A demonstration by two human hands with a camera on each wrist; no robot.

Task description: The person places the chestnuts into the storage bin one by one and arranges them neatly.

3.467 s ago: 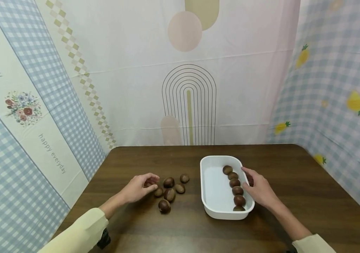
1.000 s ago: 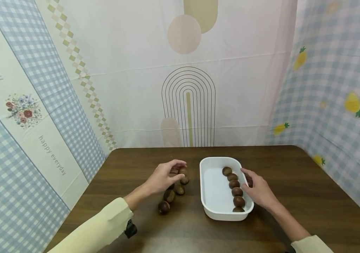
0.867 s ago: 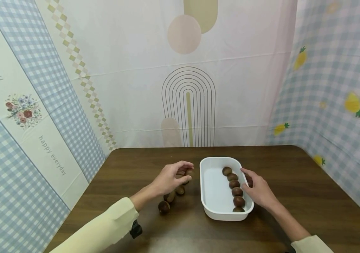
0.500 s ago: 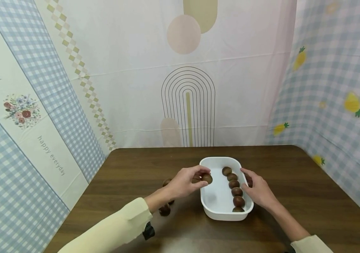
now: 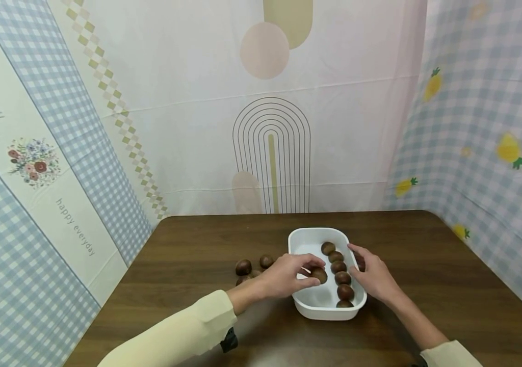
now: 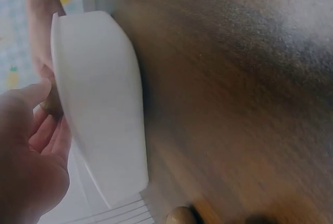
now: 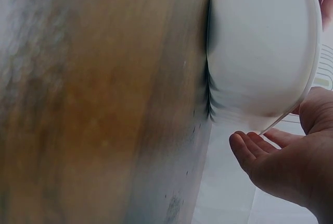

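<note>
Thumb and fingertips of my left hand (image 5: 281,276) pinch a brown chestnut (image 5: 319,275) over the inside of a white rectangular container (image 5: 327,313). In the left wrist view the same chestnut (image 6: 52,101) shows just past the container's rim, partly hidden by the thumb. Several chestnuts (image 5: 342,278) lie in a row along the container's right side. My right hand (image 5: 375,276) grips the right rim, thumb over the edge and fingers along the outer wall. The right wrist view shows that hand (image 7: 291,161) at the container's side.
Left of the container, several loose chestnuts (image 5: 243,267) lie on the dark wooden table (image 5: 206,234), some partly hidden behind my left forearm. Patterned cloth (image 5: 343,127) hangs behind the table and along both sides.
My left hand has picked up a chestnut from the loose group and carried it right, across the container's left rim to above its inside. The right hand has stayed at the rim.
</note>
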